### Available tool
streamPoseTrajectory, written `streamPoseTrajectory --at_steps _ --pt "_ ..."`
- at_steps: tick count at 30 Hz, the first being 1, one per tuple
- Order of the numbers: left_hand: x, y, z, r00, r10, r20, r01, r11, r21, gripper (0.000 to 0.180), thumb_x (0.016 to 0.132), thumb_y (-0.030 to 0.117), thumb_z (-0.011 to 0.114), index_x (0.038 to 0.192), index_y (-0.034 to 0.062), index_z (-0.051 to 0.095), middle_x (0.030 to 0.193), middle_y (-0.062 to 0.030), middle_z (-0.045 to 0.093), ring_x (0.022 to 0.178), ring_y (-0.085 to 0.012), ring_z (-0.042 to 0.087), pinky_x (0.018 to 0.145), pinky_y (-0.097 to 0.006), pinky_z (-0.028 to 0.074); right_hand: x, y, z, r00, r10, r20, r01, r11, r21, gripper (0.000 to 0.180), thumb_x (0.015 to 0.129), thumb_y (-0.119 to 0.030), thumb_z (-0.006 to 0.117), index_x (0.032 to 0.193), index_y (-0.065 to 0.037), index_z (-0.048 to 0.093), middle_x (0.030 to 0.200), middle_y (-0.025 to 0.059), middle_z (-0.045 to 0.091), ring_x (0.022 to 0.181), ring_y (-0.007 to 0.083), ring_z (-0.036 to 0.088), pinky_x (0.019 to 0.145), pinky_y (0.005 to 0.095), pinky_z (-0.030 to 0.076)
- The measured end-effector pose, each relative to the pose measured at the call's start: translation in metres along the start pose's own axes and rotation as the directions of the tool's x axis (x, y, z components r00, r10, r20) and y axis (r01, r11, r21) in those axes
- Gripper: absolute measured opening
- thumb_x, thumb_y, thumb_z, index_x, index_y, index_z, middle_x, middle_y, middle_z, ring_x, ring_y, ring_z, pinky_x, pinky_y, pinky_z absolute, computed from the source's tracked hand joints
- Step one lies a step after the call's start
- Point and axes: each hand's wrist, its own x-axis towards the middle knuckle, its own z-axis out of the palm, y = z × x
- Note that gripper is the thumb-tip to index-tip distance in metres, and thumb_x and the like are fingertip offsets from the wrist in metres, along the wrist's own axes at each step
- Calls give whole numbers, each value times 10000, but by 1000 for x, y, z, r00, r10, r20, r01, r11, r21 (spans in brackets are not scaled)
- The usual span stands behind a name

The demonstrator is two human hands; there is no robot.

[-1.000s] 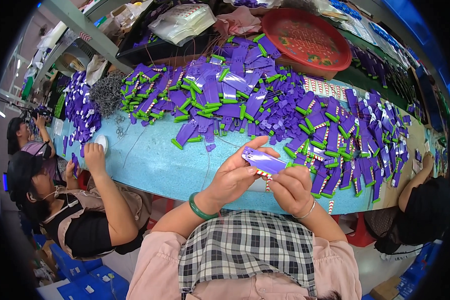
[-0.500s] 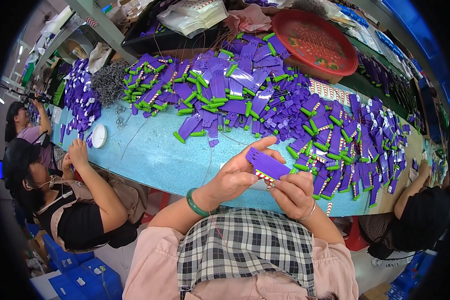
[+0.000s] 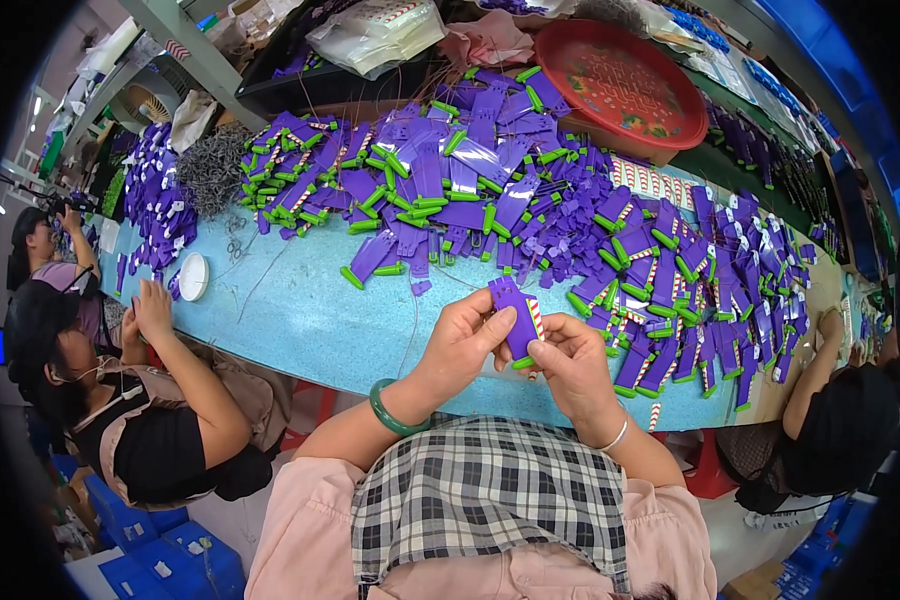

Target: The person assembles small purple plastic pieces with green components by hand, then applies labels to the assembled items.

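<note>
here, one purple-and-green piece (image 3: 521, 334) in the grip of both hands (image 3: 457, 348), above a blue tabletop (image 3: 320, 310)

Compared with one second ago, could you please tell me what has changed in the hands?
The purple piece has been turned: its green end, formerly toward the right, now points toward the person, and its striped edge has gone from the near side to the right. The left hand and right hand both keep hold of it. The heaped purple pieces and red tray stayed as they were.
</note>
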Motion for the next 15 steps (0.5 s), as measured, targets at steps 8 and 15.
streamPoseTrajectory --at_steps 8,15 --pt "-2 5 -8 992 -110 70 114 992 -59 312 978 217 459 1171 -6 562 806 -49 630 556 -58 542 430 -189 416 -3 7 -17 990 48 133 -42 998 -53 287 947 -208 527 1061 39 619 874 60 649 744 106 592 633 239 452" --pt "-3 13 -4 980 -166 111 162 986 41 339 980 241 455 1206 10 559 697 0 595 477 -30 499 419 -169 399 -3 -8 -14 977 73 200 -42 987 -156 210 925 -134 548 1021 31 636 840 30 640 733 60 549 627 211 431"
